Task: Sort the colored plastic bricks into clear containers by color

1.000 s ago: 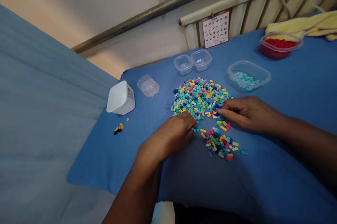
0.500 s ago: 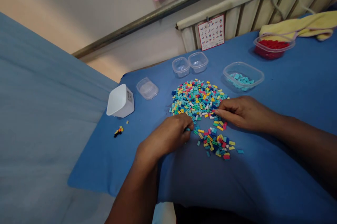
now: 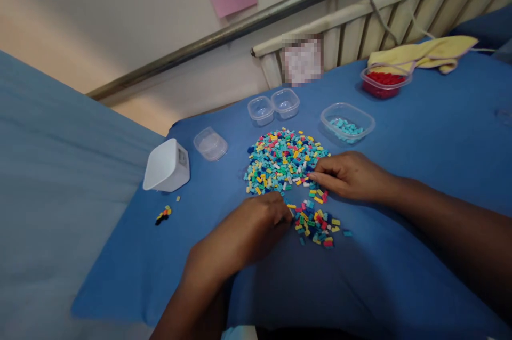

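Observation:
A large heap of small mixed-colour building bricks (image 3: pixel 280 156) lies on the blue cloth, with a smaller heap of bricks (image 3: pixel 314 223) closer to me. My left hand (image 3: pixel 262 220) has its fingers curled at the left side of the smaller heap. Whatever those fingers hold is hidden. On the other side, my right hand (image 3: pixel 350 176) pinches thumb to index finger at the right edge of the large heap. Any brick between those fingertips is too small to make out.
Behind the heaps stand two clear tubs (image 3: pixel 273 108) and a clear box of turquoise bricks (image 3: pixel 347 122). Farther right, a tub of red pieces (image 3: pixel 384 84) sits beside a yellow cloth (image 3: pixel 424 55). A white container (image 3: pixel 167 165), clear lid-like tray (image 3: pixel 210 144) and few loose pieces (image 3: pixel 163 215) lie left.
The whole view has shifted, so things appear farther left. My left hand has come toward me, beside the smaller heap. My right hand stays at the large heap's right edge.

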Demonstrator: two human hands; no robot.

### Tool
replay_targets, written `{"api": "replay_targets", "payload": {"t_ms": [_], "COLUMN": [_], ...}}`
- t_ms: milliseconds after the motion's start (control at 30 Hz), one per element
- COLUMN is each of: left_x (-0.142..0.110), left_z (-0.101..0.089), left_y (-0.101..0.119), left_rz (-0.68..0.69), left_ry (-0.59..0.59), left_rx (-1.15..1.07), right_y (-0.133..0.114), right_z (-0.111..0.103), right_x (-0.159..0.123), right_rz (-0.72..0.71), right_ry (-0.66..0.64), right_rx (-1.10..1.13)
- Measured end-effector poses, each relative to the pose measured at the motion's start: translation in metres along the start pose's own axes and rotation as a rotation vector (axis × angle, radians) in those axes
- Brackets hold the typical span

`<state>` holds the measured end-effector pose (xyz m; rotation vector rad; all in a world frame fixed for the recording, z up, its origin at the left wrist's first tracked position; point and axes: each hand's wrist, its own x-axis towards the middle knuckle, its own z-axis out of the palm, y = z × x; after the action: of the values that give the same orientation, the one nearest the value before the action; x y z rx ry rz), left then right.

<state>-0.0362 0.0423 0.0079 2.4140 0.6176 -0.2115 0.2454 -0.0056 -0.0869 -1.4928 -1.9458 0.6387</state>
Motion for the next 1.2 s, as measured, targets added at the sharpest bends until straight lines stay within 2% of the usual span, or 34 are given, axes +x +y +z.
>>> {"api": "replay_targets", "payload": {"t_ms": [133, 233, 367, 500, 700, 833, 933, 1200], "left_x": [0.004, 0.004, 0.003, -0.001, -0.016, -0.023, -0.022, -0.015], "left_z": [0.001, 0.004, 0.009, 0.012, 0.020, 0.027, 0.031, 0.034], "left_y": [0.003, 0.006, 0.009, 0.011, 0.016, 0.020, 0.021, 0.024], "left_rz": [-0.046, -0.043, -0.115, -0.076, -0.094, -0.092, -0.099, -0.167], "left_ry": [0.038, -0.012, -0.048, 0.018, 0.036, 0.126, 0.186, 0.201], "left_rx": [0.021, 0.078, 0.110, -0.011, 0.020, -0.008, -0.017, 0.041], "right_y": [-0.002, -0.004, -0.004, -0.001, 0.001, 0.004, 0.004, -0.001], "right_z": [0.000, 0.000, 0.000, 0.000, 0.001, 0.004, 0.005, -0.001], "right_x": [0.002, 0.004, 0.006, 0.005, 0.003, 0.003, 0.003, 0.003], "right_rz": [0.000, 0.002, 0.008, -0.004, 0.003, -0.009, -0.012, 0.009], "right_ry": [0.003, 0.007, -0.001, 0.000, -0.004, 0.005, 0.009, -0.011], "right_rx": [-0.003, -0.012, -0.018, -0.024, -0.050, -0.072, -0.084, -0.119]}}
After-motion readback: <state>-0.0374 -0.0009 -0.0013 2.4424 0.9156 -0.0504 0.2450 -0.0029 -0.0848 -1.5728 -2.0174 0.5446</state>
